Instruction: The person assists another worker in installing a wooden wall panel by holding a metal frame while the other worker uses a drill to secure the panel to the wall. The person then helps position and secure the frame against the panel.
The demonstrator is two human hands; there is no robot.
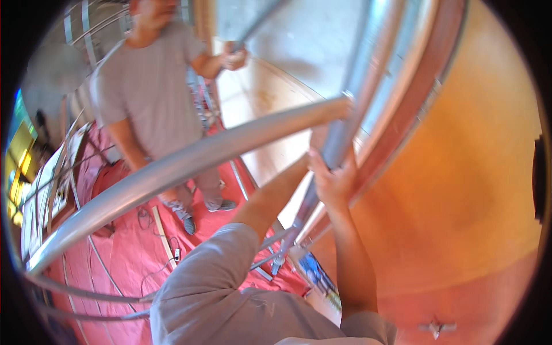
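Note:
My right hand [334, 179] is wrapped round an upright grey metal pole [340, 133]. Its thumb lies along the near side. My left forearm reaches up to the same pole, with my left hand [319, 139] at its far side, just above the right one. The left fingers are mostly hidden by the pole and blurred. A thick metal tube [190, 161], bent by the lens, meets the pole above my hands and runs down to the lower left.
Facing me, a person in a grey T-shirt [152, 86] grips a dark rod [259, 26]. Red sheeting [115, 264] covers the floor below, with a wooden strip [164, 236] and cables on it. An orange wall [460, 190] rises at right beside a reddish-brown frame edge [422, 86].

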